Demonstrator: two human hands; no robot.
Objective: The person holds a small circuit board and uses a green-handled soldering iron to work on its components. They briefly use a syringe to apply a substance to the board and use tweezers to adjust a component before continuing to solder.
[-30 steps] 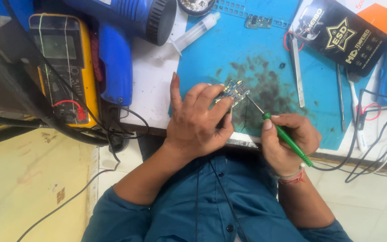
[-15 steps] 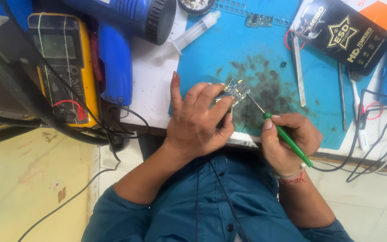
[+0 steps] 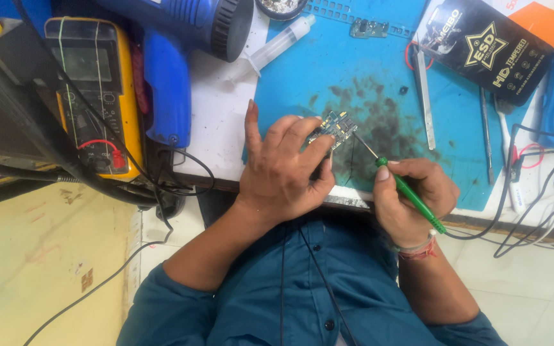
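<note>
My left hand (image 3: 283, 170) pinches a small circuit board (image 3: 335, 126) by its edge over the stained blue work mat (image 3: 379, 77). My right hand (image 3: 408, 198) grips a thin green-handled soldering iron (image 3: 408, 192). Its metal tip reaches up-left and touches the board's right side. Both hands sit at the near edge of the bench, above my blue shirt.
A yellow multimeter (image 3: 94, 90) and a blue hot-air gun (image 3: 174, 51) lie at the left. A syringe (image 3: 280, 41), tweezers (image 3: 424, 96), a second small board (image 3: 368, 27) and a black packet (image 3: 485, 48) lie on or near the mat. Cables (image 3: 533, 192) trail at the right.
</note>
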